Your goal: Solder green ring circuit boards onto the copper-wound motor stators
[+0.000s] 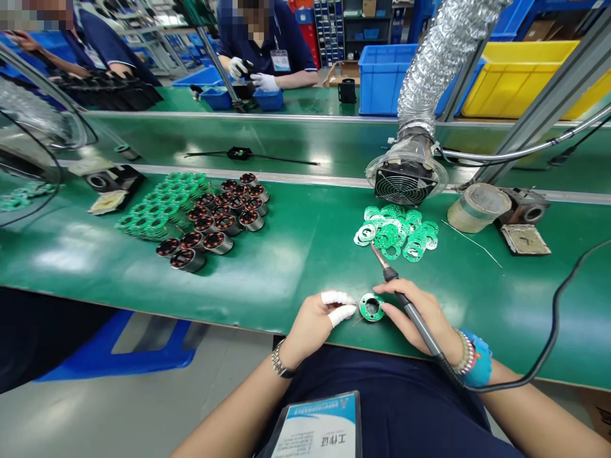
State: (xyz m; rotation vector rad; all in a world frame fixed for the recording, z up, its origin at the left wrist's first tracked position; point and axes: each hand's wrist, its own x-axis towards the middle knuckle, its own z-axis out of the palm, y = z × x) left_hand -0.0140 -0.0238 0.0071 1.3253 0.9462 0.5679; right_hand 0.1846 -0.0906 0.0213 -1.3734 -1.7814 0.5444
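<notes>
Between my two hands, near the front edge of the bench, a round motor stator topped by a green ring-shaped circuit board (372,307) stands upright. My left hand (317,321), with white covers on thumb and forefinger, pinches at its left edge; what lies between the fingertips is too small to make out. A soldering iron (416,321) rests in my right hand (427,312), its tip pointing up and away toward loose green ring boards (394,232). The thumb and a fingertip of that hand also reach the board's right side.
Copper-wound stators (217,243) and stacked green boards (160,203) stand at left. A fume-extractor fan (405,184) hangs behind the loose boards. At right are a round tub (478,207), a soldering stand (525,222) and the iron's cord (554,318). Co-workers (265,44) sit opposite.
</notes>
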